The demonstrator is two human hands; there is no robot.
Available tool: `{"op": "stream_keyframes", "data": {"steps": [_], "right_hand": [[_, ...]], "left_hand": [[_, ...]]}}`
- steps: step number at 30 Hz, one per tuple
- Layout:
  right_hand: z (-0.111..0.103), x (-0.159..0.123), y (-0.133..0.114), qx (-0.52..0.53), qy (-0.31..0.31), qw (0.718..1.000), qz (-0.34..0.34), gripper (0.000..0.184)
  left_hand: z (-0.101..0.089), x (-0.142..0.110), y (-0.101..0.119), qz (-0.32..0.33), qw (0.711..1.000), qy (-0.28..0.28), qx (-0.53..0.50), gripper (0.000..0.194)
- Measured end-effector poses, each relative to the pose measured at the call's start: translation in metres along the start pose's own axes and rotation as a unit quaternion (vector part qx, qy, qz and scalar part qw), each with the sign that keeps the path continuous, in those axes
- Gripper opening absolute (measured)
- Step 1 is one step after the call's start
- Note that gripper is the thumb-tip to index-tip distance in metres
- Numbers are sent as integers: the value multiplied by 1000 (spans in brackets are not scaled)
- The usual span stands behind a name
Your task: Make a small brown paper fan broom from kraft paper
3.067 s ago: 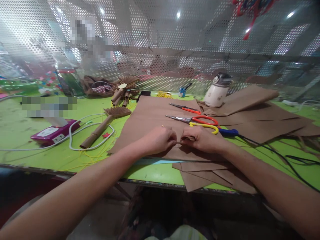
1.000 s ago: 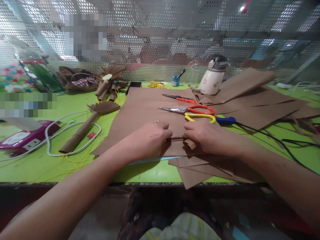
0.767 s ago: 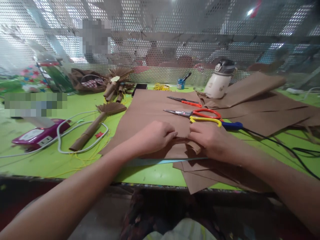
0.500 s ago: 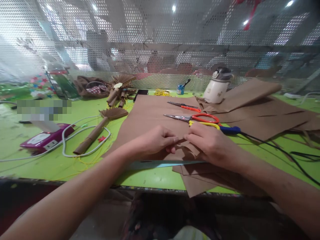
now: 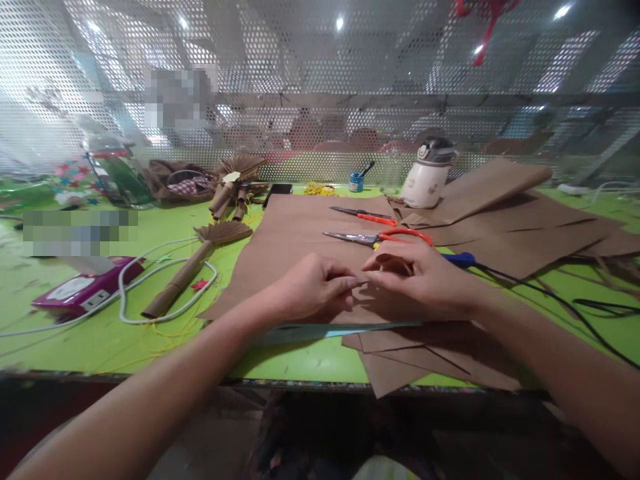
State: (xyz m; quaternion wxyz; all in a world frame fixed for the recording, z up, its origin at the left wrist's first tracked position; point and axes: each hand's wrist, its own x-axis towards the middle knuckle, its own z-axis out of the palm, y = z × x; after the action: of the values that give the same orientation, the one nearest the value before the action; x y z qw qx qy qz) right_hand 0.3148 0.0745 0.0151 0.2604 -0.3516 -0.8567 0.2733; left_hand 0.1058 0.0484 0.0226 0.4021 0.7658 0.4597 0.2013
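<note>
Holding, in left hand and right hand, with fingertips pinched together, a brown strip bridging both left to right, curled within the right, over sheet, short of scissors and, farther across counter, blue jar containing a dark stick.

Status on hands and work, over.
Left hand and right hand pinching paper piece. Scissors on sheet, right by right hand.

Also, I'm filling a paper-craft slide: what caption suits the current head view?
Left hand and right hand pinch brown paper over a larger brown sheet, near open scissors.
</note>
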Motion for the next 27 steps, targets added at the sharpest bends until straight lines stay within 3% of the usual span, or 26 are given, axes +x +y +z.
{"op": "stream_keyframes", "data": {"steps": [7,17,22,27], "right_hand": [[6,2,2,16,-8,999,31,24],[2,2,7,144,-45,981,123,28],[1,4,7,158,-75,977,119,27],[-2,4,9,151,-53,981,105,31]], "left_hand": [[2,0,-2,14,999,20,23,32],[-4,-3,-2,11,997,11,77,26],[-4,-3,-4,15,997,-3,76,27],[-3,-3,-5,-22,1000,-11,1,30]]}}
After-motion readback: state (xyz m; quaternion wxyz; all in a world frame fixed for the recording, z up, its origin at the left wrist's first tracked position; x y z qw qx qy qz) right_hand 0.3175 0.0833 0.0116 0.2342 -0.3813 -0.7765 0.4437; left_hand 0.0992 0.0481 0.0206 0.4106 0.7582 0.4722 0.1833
